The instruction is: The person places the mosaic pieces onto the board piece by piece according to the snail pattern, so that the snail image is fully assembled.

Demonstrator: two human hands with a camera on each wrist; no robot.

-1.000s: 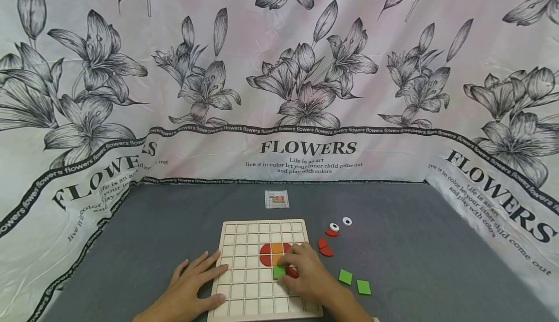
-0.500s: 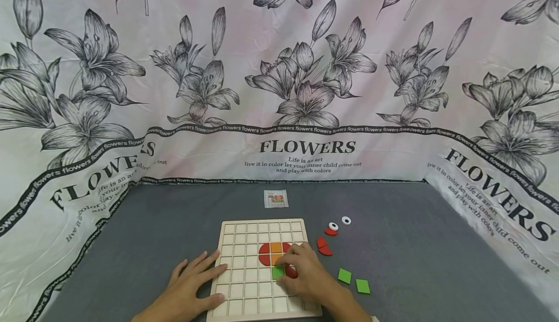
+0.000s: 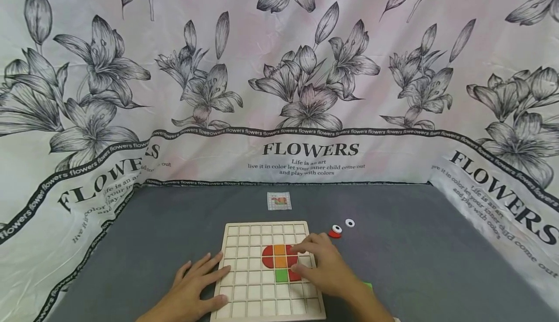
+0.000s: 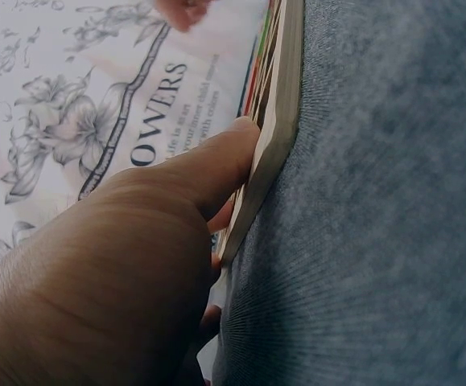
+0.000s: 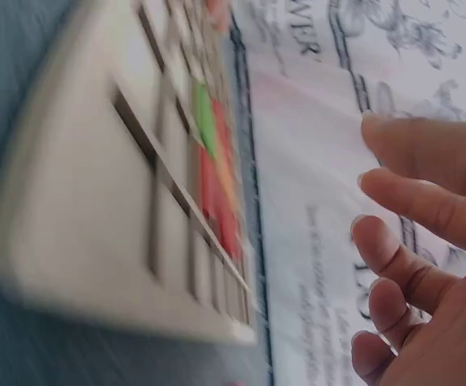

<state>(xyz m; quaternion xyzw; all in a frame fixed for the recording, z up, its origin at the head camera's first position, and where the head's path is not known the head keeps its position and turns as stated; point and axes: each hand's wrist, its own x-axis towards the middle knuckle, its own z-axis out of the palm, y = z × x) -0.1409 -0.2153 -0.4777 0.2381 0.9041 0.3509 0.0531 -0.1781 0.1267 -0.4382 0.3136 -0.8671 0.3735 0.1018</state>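
A wooden grid board (image 3: pixel 242 264) lies on the table. My left hand (image 3: pixel 192 283) rests along its left edge, fingers spread straight, and the left wrist view shows the thumb (image 4: pixel 216 161) touching the rim. Orange squares (image 3: pixel 279 249), red rounded pieces (image 3: pixel 268 257) and a green square (image 3: pixel 281 276) sit in the board's cells, with another red piece (image 3: pixel 295 276) beside the green one. My right hand (image 3: pixel 325 264) hovers over the board's right side. Its fingers (image 5: pixel 402 201) are apart and hold nothing in the right wrist view. It hides part of the red pieces.
A small picture card (image 3: pixel 279 201) lies behind the board. To the right are a white eye disc (image 3: pixel 350 223) and another eye disc (image 3: pixel 336 228) overlapping a red piece (image 3: pixel 334 235). A green piece (image 3: pixel 369 285) peeks out behind my right forearm.
My right hand has let go of the green square and moved up and to the right, now covering the loose red pieces. The green square stays in its cell. My left hand keeps its place.
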